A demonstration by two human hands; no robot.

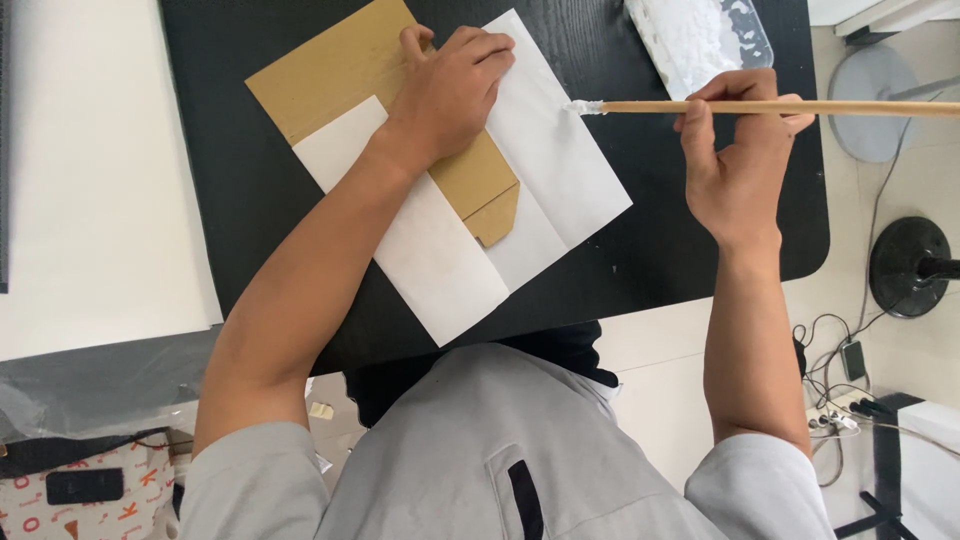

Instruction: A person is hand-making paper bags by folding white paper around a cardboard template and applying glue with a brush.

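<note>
A brown cardboard piece lies on a black table, partly wrapped by a white sheet of paper folded over it. My left hand presses flat on the cardboard and paper, fingers bent. My right hand grips a long wooden stick held level. The stick's left tip carries a dab of white paste and touches the upper edge of the white paper's right flap.
A clear plastic tray of white paste sits at the table's far edge. A white board lies left of the table. On the floor at right are a round black stand base and cables. A patterned bag sits at lower left.
</note>
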